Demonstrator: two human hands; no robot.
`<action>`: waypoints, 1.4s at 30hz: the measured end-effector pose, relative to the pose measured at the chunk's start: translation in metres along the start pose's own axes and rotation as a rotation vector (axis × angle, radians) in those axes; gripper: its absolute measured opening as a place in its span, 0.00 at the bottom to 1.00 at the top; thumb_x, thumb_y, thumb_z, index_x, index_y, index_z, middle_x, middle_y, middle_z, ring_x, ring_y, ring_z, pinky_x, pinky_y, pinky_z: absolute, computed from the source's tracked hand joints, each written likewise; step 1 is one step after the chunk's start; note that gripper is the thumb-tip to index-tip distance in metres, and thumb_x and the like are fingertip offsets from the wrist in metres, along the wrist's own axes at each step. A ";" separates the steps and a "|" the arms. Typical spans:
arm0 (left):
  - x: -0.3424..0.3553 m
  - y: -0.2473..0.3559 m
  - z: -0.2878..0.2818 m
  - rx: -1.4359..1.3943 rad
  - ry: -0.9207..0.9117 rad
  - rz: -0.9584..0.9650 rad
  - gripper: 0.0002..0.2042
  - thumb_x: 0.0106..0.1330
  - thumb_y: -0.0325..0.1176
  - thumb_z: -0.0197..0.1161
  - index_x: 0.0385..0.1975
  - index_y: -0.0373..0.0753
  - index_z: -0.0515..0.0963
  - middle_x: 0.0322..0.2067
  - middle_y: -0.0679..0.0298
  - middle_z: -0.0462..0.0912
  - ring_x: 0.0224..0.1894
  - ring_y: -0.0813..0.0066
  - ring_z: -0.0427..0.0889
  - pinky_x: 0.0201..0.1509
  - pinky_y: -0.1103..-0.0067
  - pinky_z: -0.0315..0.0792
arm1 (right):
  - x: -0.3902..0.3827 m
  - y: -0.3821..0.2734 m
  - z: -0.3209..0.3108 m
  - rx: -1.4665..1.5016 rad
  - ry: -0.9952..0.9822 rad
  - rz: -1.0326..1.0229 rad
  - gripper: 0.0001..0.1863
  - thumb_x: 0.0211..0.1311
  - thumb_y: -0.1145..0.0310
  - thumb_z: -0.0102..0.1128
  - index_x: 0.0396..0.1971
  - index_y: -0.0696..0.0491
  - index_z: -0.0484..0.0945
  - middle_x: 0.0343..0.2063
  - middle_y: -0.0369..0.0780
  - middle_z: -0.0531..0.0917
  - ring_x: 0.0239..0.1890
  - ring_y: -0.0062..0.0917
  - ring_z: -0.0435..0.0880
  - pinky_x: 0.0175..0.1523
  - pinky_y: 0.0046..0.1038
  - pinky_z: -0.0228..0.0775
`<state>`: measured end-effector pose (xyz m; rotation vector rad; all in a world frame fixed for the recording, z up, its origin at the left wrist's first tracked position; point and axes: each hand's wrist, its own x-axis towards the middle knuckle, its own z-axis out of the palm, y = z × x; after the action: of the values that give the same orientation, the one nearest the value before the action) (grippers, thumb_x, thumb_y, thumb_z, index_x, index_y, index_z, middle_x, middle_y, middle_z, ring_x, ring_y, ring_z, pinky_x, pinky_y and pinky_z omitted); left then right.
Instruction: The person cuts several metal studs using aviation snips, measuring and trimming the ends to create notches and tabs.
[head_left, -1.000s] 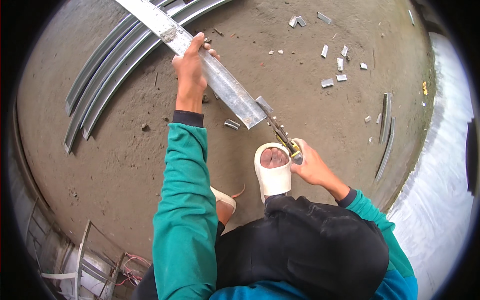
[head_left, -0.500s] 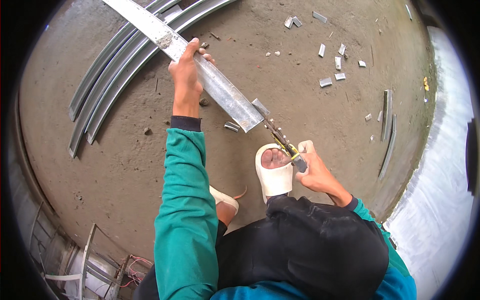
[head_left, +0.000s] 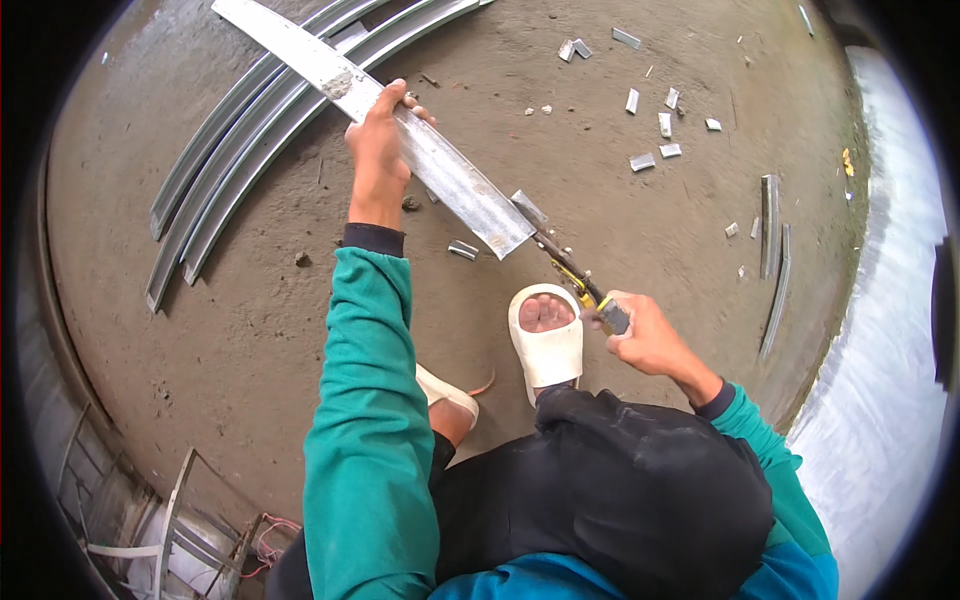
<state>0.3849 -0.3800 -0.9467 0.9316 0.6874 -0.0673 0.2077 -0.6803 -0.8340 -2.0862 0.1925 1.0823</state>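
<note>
My left hand point(head_left: 380, 150) is wrapped around a long galvanized metal channel point(head_left: 455, 185), which slants from the upper left down toward my right foot. At the channel's lower end, my right hand point(head_left: 650, 338) grips the handles of tin snips point(head_left: 566, 270) with yellow and dark grips. The snips' jaws meet the corner of that end, and their tips are hard to make out. A narrow metal flap point(head_left: 529, 207) stands beside the same corner; whether it is still joined to the channel I cannot tell.
Several curved metal channels point(head_left: 240, 170) lie at the upper left, under the held one. Small cut metal pieces point(head_left: 642, 161) are scattered at the upper right. Two longer strips point(head_left: 770, 225) rest near the pale right edge. A metal frame point(head_left: 170, 525) stands lower left. My sandal point(head_left: 552, 355) is close below the snips.
My right hand has shifted slightly right with the snips, and their handles have turned a little. The left hand keeps its grip on the channel. The whole view has moved slightly.
</note>
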 end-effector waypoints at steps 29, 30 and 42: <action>-0.024 0.002 -0.001 -0.059 -0.062 -0.072 0.12 0.61 0.35 0.67 0.34 0.42 0.68 0.23 0.69 0.72 0.25 0.78 0.76 0.31 0.76 0.77 | -0.013 -0.004 -0.009 0.076 -0.367 -0.051 0.47 0.39 0.72 0.63 0.66 0.59 0.58 0.60 0.51 0.69 0.61 0.37 0.70 0.63 0.33 0.63; -0.023 0.000 -0.004 -0.053 -0.065 -0.069 0.12 0.62 0.35 0.67 0.34 0.42 0.69 0.23 0.69 0.72 0.25 0.78 0.76 0.31 0.77 0.77 | -0.012 -0.008 -0.011 0.077 -0.370 -0.049 0.47 0.39 0.72 0.63 0.66 0.59 0.58 0.60 0.51 0.69 0.61 0.37 0.70 0.63 0.33 0.63; -0.028 0.007 -0.012 -0.085 -0.100 -0.101 0.11 0.62 0.34 0.66 0.36 0.40 0.69 0.23 0.68 0.73 0.24 0.79 0.76 0.30 0.76 0.78 | -0.001 0.011 0.003 0.286 -0.516 -0.094 0.53 0.37 0.71 0.64 0.70 0.58 0.51 0.64 0.47 0.64 0.68 0.35 0.62 0.69 0.33 0.56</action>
<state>0.3592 -0.3729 -0.9305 0.8063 0.6391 -0.1716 0.2009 -0.6860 -0.8403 -1.4953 -0.0079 1.4031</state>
